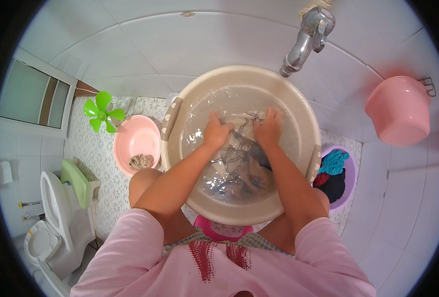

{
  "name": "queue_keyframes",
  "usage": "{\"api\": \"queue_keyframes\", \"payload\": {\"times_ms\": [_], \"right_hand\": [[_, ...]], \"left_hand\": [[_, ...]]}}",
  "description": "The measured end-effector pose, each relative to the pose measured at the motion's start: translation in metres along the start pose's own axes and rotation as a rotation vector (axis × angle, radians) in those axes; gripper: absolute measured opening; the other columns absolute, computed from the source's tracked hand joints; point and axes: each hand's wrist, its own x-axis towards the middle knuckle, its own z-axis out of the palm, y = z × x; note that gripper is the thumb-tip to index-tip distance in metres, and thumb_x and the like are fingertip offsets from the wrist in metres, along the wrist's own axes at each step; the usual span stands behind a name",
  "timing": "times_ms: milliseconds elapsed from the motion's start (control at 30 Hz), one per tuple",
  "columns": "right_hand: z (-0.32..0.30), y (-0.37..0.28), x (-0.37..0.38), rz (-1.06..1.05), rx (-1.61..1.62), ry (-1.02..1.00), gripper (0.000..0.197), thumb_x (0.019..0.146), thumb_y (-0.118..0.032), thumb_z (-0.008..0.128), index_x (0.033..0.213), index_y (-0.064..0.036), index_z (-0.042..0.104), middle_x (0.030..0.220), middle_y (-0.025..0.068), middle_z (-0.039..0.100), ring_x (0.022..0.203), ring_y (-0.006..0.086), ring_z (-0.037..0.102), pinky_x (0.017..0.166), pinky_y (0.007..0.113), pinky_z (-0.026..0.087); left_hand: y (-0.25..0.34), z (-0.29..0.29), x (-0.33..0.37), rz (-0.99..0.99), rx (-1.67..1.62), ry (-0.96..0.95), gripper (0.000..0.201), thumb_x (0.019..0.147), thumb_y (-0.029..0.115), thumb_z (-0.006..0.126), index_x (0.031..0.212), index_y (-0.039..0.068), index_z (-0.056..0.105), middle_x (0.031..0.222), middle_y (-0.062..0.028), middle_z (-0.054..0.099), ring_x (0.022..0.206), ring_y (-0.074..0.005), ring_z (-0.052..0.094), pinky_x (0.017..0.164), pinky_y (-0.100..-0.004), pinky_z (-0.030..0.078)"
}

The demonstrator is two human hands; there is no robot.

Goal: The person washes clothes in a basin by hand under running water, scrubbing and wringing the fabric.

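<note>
A large beige basin [249,216] with polka-dot handles holds cloudy water. In it lies a wet beige and grey patterned garment [232,161], mostly under the surface; its exact kind is hard to make out. My left hand [217,130] has its fingers closed on the garment's far left part. Opposite it, my right hand [269,128] grips the far right part, so a stretch of cloth spans between the two. Both hands are at the water's surface, and some fingertips are hidden by the cloth.
A metal tap [306,42] juts over the basin's far right rim. Left are a pink basin [137,136] with a cloth, a green fan blade [102,114] and a toilet [61,213]. Right are a purple tub [349,190] of clothes and a hanging pink bucket [400,111].
</note>
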Motion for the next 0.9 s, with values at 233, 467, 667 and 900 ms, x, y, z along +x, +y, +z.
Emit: {"api": "queue_keyframes", "payload": {"times_ms": [233,467,667,900], "right_hand": [[0.025,-0.031,-0.022,0.078,0.310,-0.198,0.056,0.076,-0.030,0.057,0.120,0.0012,0.042,0.118,0.0267,0.045,0.108,0.0391,0.045,0.093,0.039,0.035],[-0.030,-0.108,-0.056,-0.356,0.429,-0.082,0.025,0.071,-0.023,0.062,0.092,-0.0089,0.059,0.088,0.0147,0.056,0.081,0.0345,0.055,0.069,0.042,0.043],[-0.008,-0.089,-0.043,-0.499,0.320,0.115,0.011,0.070,-0.018,0.062,0.073,-0.0079,0.061,0.072,0.0111,0.057,0.066,0.0326,0.055,0.057,0.040,0.044],[-0.026,-0.059,-0.008,-0.223,0.105,0.158,0.020,0.078,-0.025,0.057,0.075,-0.0049,0.059,0.077,0.0160,0.056,0.069,0.0363,0.055,0.063,0.045,0.044]], "left_hand": [[-0.008,0.008,0.014,-0.206,-1.106,-0.398,0.084,0.077,0.051,0.058,0.138,0.017,0.012,0.127,-0.0159,0.042,0.119,-0.0304,0.039,0.099,-0.0471,0.030],[0.009,-0.008,0.001,-0.213,-1.280,-0.679,0.059,0.084,0.052,0.048,0.122,0.007,0.041,0.101,-0.0129,0.058,0.092,-0.0241,0.057,0.080,-0.0403,0.047],[-0.010,0.023,0.005,-0.175,-1.481,-0.802,0.047,0.084,0.050,0.046,0.098,0.006,0.053,0.086,-0.0106,0.060,0.080,-0.0233,0.060,0.070,-0.0363,0.050],[0.029,0.016,-0.024,-0.272,-0.932,-0.423,0.032,0.087,0.033,0.048,0.089,0.004,0.060,0.077,-0.0078,0.061,0.066,-0.0188,0.060,0.057,-0.0306,0.049]]}}
